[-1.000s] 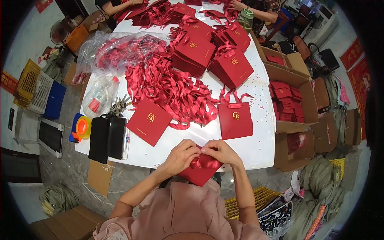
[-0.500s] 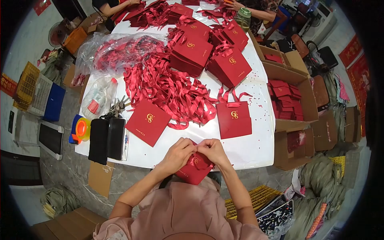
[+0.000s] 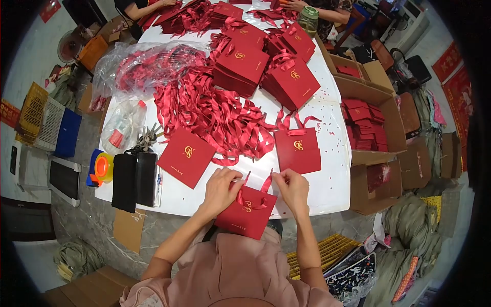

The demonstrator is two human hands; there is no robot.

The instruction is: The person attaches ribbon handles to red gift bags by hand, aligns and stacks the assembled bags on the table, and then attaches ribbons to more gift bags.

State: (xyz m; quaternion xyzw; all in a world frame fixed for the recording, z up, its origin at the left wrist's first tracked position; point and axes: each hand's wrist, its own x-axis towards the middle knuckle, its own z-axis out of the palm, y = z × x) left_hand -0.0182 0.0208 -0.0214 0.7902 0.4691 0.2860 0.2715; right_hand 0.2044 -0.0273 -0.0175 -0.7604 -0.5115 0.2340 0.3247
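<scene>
A small red gift bag (image 3: 244, 219) with gold lettering hangs at the table's near edge, in front of my body. Red ribbon (image 3: 265, 185) rises from its top in two ends. My left hand (image 3: 221, 191) pinches one end at the bag's upper left. The other end is pinched between the fingertips of my right hand (image 3: 293, 190), to the upper right. Beyond my hands lie a flat red bag (image 3: 187, 158) on the left and a red bag with ribbon handles (image 3: 298, 151) on the right. A large heap of loose red ribbons (image 3: 215, 120) spreads behind them.
Stacks of red bags (image 3: 240, 69) stand farther back, near a green-lidded jar (image 3: 308, 20). A black wallet (image 3: 147, 179), keys (image 3: 148, 137) and an orange tape roll (image 3: 104, 166) lie at the left. Cardboard boxes (image 3: 394, 128) line the right side. Other people's arms (image 3: 148, 9) reach in at the far end.
My hands have moved apart from their close pinch at the bag's top, drawing the two ribbon ends outward. More of the bag's front and ribbon now shows.
</scene>
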